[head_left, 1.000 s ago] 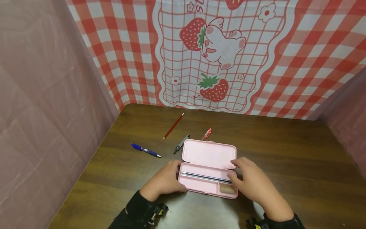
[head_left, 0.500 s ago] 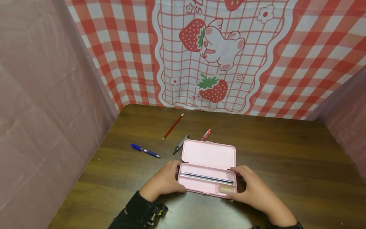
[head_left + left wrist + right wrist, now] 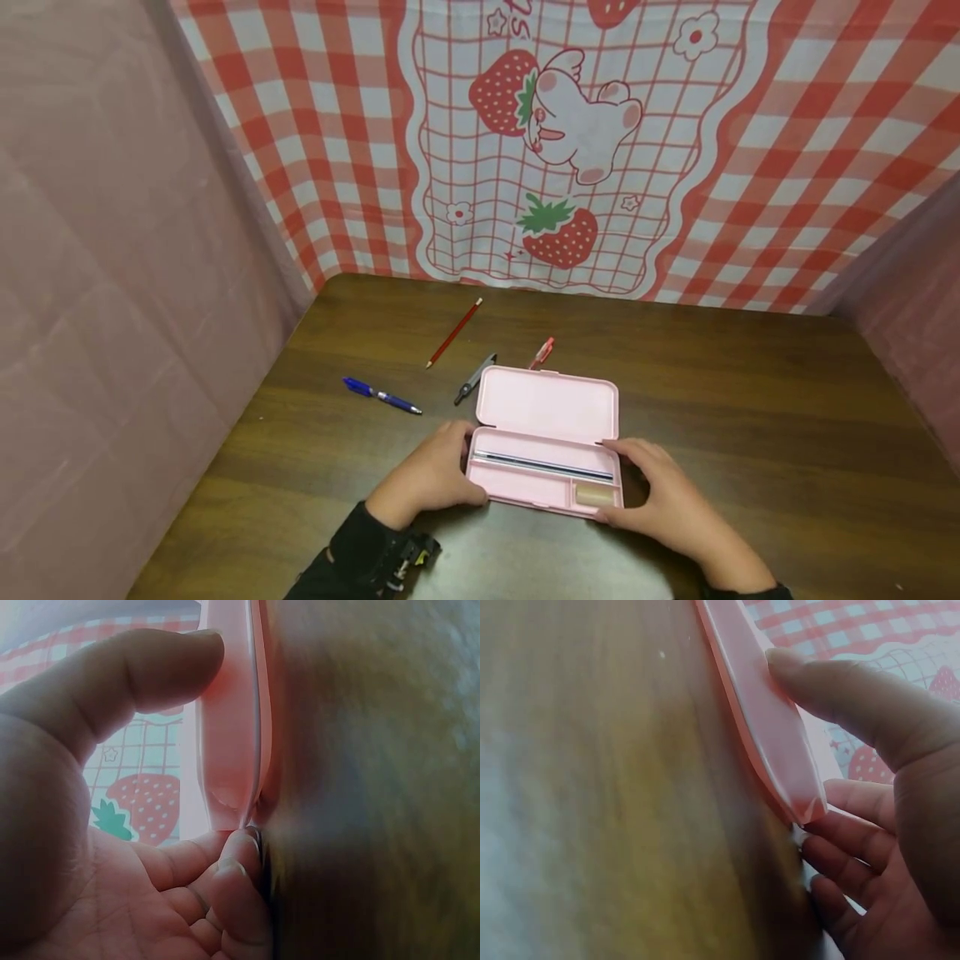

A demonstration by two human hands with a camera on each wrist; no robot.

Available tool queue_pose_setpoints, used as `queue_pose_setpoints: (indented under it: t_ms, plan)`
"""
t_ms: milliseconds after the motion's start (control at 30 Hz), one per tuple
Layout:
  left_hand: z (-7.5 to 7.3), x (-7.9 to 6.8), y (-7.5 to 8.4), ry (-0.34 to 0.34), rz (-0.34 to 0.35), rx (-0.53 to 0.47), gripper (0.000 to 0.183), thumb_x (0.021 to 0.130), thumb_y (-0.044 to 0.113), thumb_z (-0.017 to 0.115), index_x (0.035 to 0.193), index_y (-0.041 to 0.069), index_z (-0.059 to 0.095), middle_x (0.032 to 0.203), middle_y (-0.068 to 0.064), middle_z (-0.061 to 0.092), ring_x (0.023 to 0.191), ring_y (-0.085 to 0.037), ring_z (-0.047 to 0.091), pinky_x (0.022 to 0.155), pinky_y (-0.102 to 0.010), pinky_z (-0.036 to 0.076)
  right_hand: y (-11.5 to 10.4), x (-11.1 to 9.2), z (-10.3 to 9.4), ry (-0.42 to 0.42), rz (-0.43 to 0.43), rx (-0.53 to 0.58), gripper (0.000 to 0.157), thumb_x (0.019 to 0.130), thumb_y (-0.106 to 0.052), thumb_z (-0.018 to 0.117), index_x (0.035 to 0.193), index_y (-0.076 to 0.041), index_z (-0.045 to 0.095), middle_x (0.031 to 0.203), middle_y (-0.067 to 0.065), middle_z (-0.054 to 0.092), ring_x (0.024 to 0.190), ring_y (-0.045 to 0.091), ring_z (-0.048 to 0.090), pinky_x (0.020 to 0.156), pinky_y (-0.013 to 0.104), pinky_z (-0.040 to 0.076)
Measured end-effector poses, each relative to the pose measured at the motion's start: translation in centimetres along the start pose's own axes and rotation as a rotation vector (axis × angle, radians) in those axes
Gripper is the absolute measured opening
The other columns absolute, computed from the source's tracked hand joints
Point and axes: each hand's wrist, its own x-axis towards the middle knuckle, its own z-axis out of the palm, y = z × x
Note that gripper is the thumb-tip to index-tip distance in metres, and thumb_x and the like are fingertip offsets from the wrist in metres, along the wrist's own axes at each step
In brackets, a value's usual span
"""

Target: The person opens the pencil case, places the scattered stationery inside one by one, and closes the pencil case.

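A pink pencil case (image 3: 547,406) lies on the table with its lid folded back, away from the person. A thin dark-and-silver stick (image 3: 543,466) lies in its long compartment, and a tan block (image 3: 595,495) sits in the small one at front right. My left hand (image 3: 432,473) grips the left end, thumb at the front edge, fingers behind. At the other end, my right hand (image 3: 660,497) holds the case between its thumb at the front corner and fingers near the hinge. Both wrist views show a thumb (image 3: 172,664) or thumb (image 3: 832,686) against the pink wall.
Beyond the case lie a grey compass (image 3: 475,380) and a red pen (image 3: 542,352), partly behind the lid. A red pencil (image 3: 453,333) and a blue pen (image 3: 382,396) are farther left. A checked strawberry cloth (image 3: 360,167) hangs at the table's far edge.
My right hand has shifted from over the case's right part to its right end, its thumb coming down to the front corner. My left hand has stayed at the left end.
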Motion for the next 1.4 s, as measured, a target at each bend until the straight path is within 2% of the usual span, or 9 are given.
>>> queue_pose_setpoints:
  t_ms: [300, 467, 533, 633, 733, 867, 1000, 1133, 1400]
  plan:
    - [-0.3, -0.3, 0.5, -0.013, -0.013, -0.03, 0.088, 0.062, 0.024, 0.095, 0.134, -0.003, 0.053, 0.107, -0.009, 0.056, 0.095, -0.022, 0.055, 0.086, -0.044, 0.048, 0.6, -0.4, 0.3, 0.03, -0.008, 0.022, 0.084, 0.067, -0.05, 0.095, 0.136, -0.015, 0.062, 0.132, 0.0, 0.062, 0.121, 0.024, 0.052, 0.097, 0.045, 0.043]
    - [-1.7, -0.7, 0.6, -0.026, -0.04, 0.031, 0.084, 0.075, 0.032, 0.089, 0.14, -0.002, 0.05, 0.107, -0.009, 0.058, 0.092, -0.022, 0.057, 0.084, -0.046, 0.049, 0.6, -0.5, 0.2, 0.035, -0.004, 0.028, 0.084, 0.067, -0.049, 0.095, 0.136, -0.014, 0.062, 0.13, -0.001, 0.062, 0.119, 0.023, 0.053, 0.097, 0.041, 0.042]
    - [-2.5, -0.7, 0.4, -0.009, 0.003, 0.099, 0.072, 0.083, 0.028, 0.084, 0.14, -0.003, 0.051, 0.109, -0.01, 0.059, 0.094, -0.022, 0.058, 0.085, -0.046, 0.05, 0.6, -0.5, 0.2, 0.033, -0.001, 0.03, 0.084, 0.067, -0.049, 0.095, 0.136, -0.014, 0.063, 0.13, -0.001, 0.062, 0.12, 0.023, 0.053, 0.097, 0.04, 0.042]
    - [-3.8, -0.5, -0.3, 0.041, 0.131, 0.23, 0.053, 0.09, 0.016, 0.078, 0.135, -0.003, 0.056, 0.112, -0.013, 0.06, 0.097, -0.023, 0.061, 0.086, -0.045, 0.052, 0.7, -0.4, 0.1, 0.03, 0.002, 0.033, 0.084, 0.067, -0.05, 0.095, 0.136, -0.015, 0.062, 0.13, -0.001, 0.062, 0.121, 0.023, 0.052, 0.098, 0.038, 0.041]
    - [-5.3, -0.2, -1.2, 0.092, 0.243, 0.39, 0.045, 0.091, 0.012, 0.077, 0.131, 0.001, 0.061, 0.116, -0.011, 0.064, 0.104, -0.023, 0.063, 0.091, -0.043, 0.052, 0.8, -0.4, 0.1, 0.032, 0.003, 0.04, 0.085, 0.066, -0.05, 0.096, 0.136, -0.015, 0.063, 0.13, -0.001, 0.062, 0.12, 0.023, 0.052, 0.098, 0.038, 0.041]
    - [-7.2, 0.3, -2.7, 0.136, 0.32, 0.563, 0.04, 0.091, 0.014, 0.077, 0.128, 0.005, 0.066, 0.12, -0.007, 0.068, 0.114, -0.024, 0.064, 0.098, -0.042, 0.05, 1.0, -0.3, 0.0, 0.037, 0.001, 0.044, 0.086, 0.066, -0.05, 0.096, 0.136, -0.015, 0.063, 0.13, -0.002, 0.062, 0.119, 0.022, 0.052, 0.098, 0.038, 0.041]
    - [-9.0, 0.9, -4.4, 0.152, 0.342, 0.683, 0.036, 0.091, 0.012, 0.076, 0.124, 0.004, 0.068, 0.118, -0.008, 0.069, 0.113, -0.027, 0.064, 0.099, -0.044, 0.05, 1.1, -0.3, 0.1, 0.034, -0.003, 0.047, 0.085, 0.066, -0.05, 0.096, 0.136, -0.015, 0.063, 0.13, -0.002, 0.061, 0.12, 0.022, 0.052, 0.098, 0.037, 0.041]
    - [-10.5, 1.1, -5.5, 0.138, 0.319, 0.793, 0.036, 0.089, 0.01, 0.076, 0.123, 0.002, 0.068, 0.116, -0.01, 0.069, 0.111, -0.03, 0.065, 0.097, -0.045, 0.051, 1.1, -0.2, 0.1, 0.024, -0.003, 0.058, 0.085, 0.066, -0.051, 0.095, 0.136, -0.016, 0.063, 0.13, -0.003, 0.061, 0.121, 0.022, 0.051, 0.098, 0.037, 0.042]
    - [-12.1, 1.3, -5.9, 0.06, 0.327, 0.947, 0.018, 0.091, 0.006, 0.074, 0.108, 0.004, 0.068, 0.098, -0.007, 0.065, 0.093, -0.028, 0.065, 0.087, -0.047, 0.054, 1.2, 0.0, 0.4, 0.013, 0.007, 0.066, 0.086, 0.066, -0.053, 0.095, 0.136, -0.016, 0.063, 0.13, -0.004, 0.061, 0.122, 0.021, 0.051, 0.098, 0.04, 0.044]
